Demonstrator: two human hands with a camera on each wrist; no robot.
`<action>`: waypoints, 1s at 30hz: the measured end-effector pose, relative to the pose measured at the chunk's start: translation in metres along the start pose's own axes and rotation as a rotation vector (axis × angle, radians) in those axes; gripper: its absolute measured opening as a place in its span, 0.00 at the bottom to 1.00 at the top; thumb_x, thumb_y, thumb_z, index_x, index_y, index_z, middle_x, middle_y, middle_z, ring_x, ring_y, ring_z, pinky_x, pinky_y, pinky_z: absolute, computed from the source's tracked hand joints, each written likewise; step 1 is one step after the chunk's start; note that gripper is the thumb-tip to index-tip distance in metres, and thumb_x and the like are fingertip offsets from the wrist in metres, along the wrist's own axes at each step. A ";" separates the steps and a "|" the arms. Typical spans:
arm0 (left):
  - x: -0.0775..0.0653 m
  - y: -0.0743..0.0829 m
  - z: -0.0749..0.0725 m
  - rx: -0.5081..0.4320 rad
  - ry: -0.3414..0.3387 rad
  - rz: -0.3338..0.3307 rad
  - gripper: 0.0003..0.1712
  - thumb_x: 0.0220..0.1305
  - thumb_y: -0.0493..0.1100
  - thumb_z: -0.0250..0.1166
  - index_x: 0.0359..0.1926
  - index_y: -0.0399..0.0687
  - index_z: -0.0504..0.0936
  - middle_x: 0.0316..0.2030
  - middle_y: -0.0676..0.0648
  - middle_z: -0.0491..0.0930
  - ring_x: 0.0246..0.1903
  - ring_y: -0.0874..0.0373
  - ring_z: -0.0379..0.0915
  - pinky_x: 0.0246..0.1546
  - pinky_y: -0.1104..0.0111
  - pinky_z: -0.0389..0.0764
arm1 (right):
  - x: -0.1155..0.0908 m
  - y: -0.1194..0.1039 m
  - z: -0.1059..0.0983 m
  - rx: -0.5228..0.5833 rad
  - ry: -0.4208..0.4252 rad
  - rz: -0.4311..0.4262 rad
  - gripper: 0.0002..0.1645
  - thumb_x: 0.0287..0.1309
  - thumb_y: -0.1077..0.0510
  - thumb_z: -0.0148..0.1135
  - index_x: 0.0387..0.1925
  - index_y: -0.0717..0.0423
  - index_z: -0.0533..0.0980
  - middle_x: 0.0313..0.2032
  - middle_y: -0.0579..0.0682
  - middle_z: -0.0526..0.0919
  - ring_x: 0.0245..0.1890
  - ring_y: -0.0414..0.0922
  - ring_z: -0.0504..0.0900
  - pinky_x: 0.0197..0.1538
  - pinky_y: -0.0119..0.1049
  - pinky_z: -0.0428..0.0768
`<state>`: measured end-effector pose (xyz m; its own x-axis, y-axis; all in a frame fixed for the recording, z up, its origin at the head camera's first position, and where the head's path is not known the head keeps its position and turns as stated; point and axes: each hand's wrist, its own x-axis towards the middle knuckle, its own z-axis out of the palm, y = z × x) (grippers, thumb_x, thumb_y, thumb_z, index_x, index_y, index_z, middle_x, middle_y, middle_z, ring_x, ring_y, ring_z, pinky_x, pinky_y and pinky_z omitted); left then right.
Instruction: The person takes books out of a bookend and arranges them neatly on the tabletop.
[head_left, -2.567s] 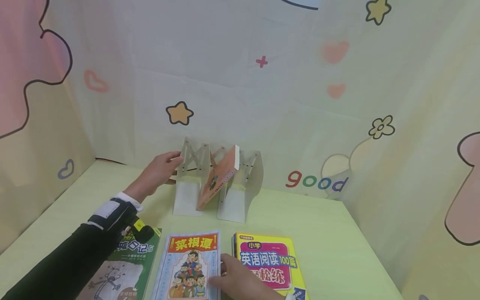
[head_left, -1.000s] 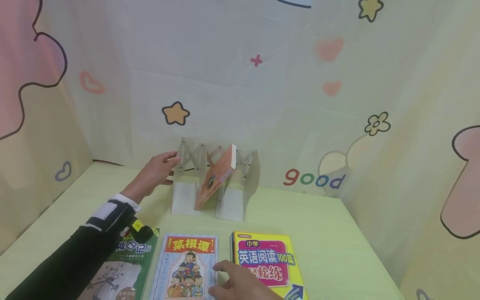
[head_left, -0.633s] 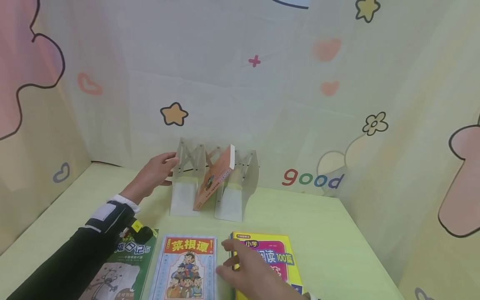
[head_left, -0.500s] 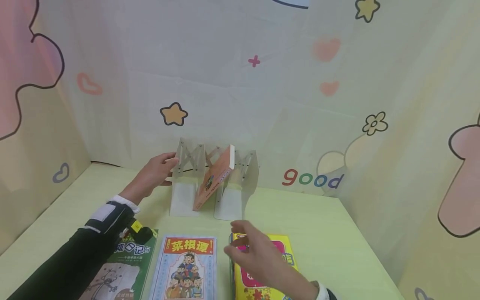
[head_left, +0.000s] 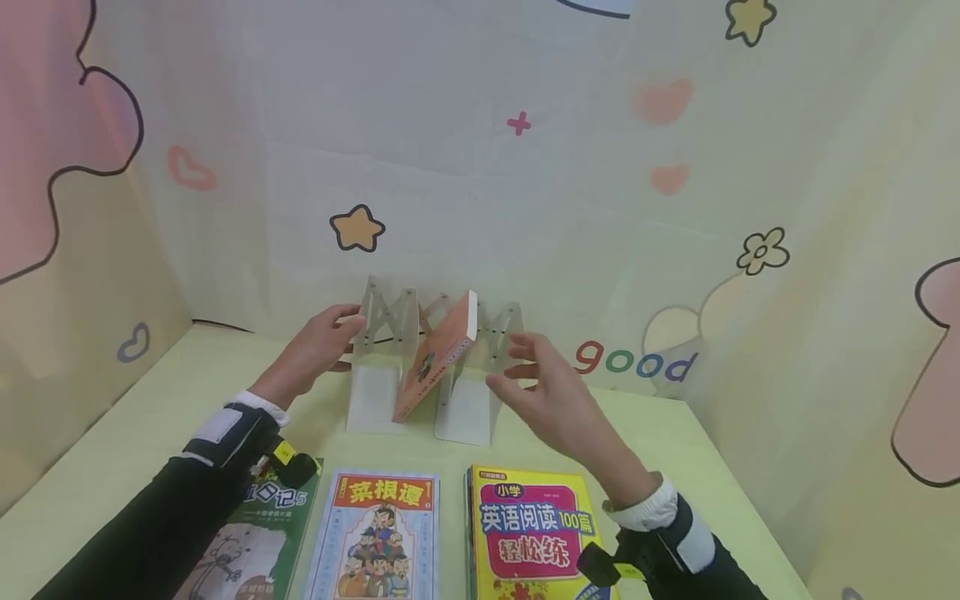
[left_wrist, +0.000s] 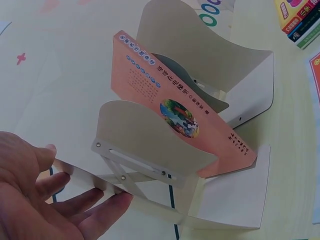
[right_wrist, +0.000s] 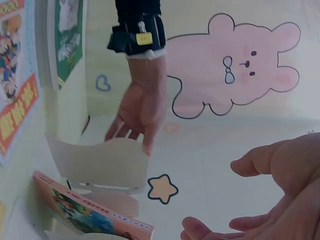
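An expandable bookshelf rack (head_left: 375, 398) of pale panels stands at the back of the table. A salmon-coloured book (head_left: 438, 357) leans to the right in it, wedged between the dividers. My left hand (head_left: 311, 346) touches the rack's outer left panel, fingertips along its edge in the left wrist view. My right hand (head_left: 555, 396) is beside the rack's right end, its fingers spread with nothing between them. Whether its fingertips touch the right panel cannot be told. In the right wrist view, the spread fingers (right_wrist: 255, 162) appear apart from the salmon-coloured book (right_wrist: 90, 205).
Along the table's front lie a green book (head_left: 262, 542), partly under the left forearm, a blue-bordered comic-cover book (head_left: 382, 533) and a stack topped by a yellow book (head_left: 525, 525). A printed curtain (head_left: 450, 150) hangs behind the rack.
My right hand has left the blue-bordered book, passed over the yellow book and risen to the rack's right end. My left hand and the leaning book stay in place.
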<state>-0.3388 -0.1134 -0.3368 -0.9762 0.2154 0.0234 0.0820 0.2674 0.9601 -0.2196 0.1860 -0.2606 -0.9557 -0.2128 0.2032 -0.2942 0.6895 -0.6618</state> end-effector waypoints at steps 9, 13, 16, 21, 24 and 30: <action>-0.003 0.002 0.000 0.012 0.006 -0.004 0.35 0.84 0.50 0.45 0.81 0.39 0.49 0.75 0.29 0.58 0.69 0.29 0.63 0.62 0.43 0.75 | 0.044 -0.001 0.006 -0.017 0.122 0.009 0.42 0.70 0.50 0.64 0.77 0.59 0.57 0.71 0.61 0.70 0.65 0.57 0.75 0.59 0.54 0.82; -0.003 0.002 -0.002 0.006 0.004 -0.005 0.35 0.84 0.51 0.46 0.81 0.39 0.50 0.75 0.29 0.59 0.69 0.29 0.64 0.62 0.43 0.75 | 0.066 0.007 0.016 0.003 0.191 -0.006 0.43 0.71 0.51 0.63 0.77 0.61 0.56 0.71 0.62 0.69 0.66 0.57 0.74 0.61 0.53 0.80; -0.001 0.002 -0.003 -0.007 0.002 -0.005 0.36 0.84 0.51 0.46 0.81 0.39 0.50 0.74 0.29 0.59 0.69 0.30 0.64 0.62 0.43 0.75 | 0.084 0.015 0.026 0.023 0.213 -0.016 0.42 0.71 0.51 0.62 0.76 0.64 0.57 0.70 0.64 0.69 0.66 0.58 0.74 0.63 0.54 0.79; 0.000 0.001 -0.003 -0.021 0.002 -0.016 0.35 0.84 0.51 0.46 0.81 0.40 0.50 0.74 0.30 0.60 0.69 0.31 0.64 0.62 0.43 0.75 | 0.109 0.026 0.045 0.036 0.208 -0.040 0.41 0.72 0.52 0.61 0.75 0.68 0.56 0.68 0.68 0.69 0.66 0.61 0.74 0.63 0.55 0.78; 0.000 0.000 -0.004 -0.024 0.004 -0.013 0.35 0.84 0.50 0.46 0.81 0.40 0.51 0.74 0.30 0.61 0.69 0.30 0.64 0.61 0.43 0.76 | 0.121 0.031 0.055 -0.030 0.211 -0.050 0.41 0.72 0.51 0.60 0.74 0.72 0.57 0.65 0.71 0.71 0.58 0.61 0.78 0.57 0.53 0.82; -0.001 0.000 -0.003 -0.031 0.018 -0.015 0.34 0.84 0.50 0.46 0.81 0.41 0.52 0.73 0.30 0.63 0.68 0.31 0.65 0.60 0.43 0.77 | 0.136 0.040 0.070 -0.042 0.201 -0.007 0.42 0.71 0.50 0.61 0.73 0.71 0.58 0.56 0.67 0.78 0.47 0.55 0.81 0.47 0.46 0.84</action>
<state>-0.3388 -0.1167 -0.3363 -0.9808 0.1945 0.0142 0.0617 0.2407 0.9686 -0.3614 0.1357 -0.3099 -0.9333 -0.0782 0.3504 -0.2966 0.7179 -0.6298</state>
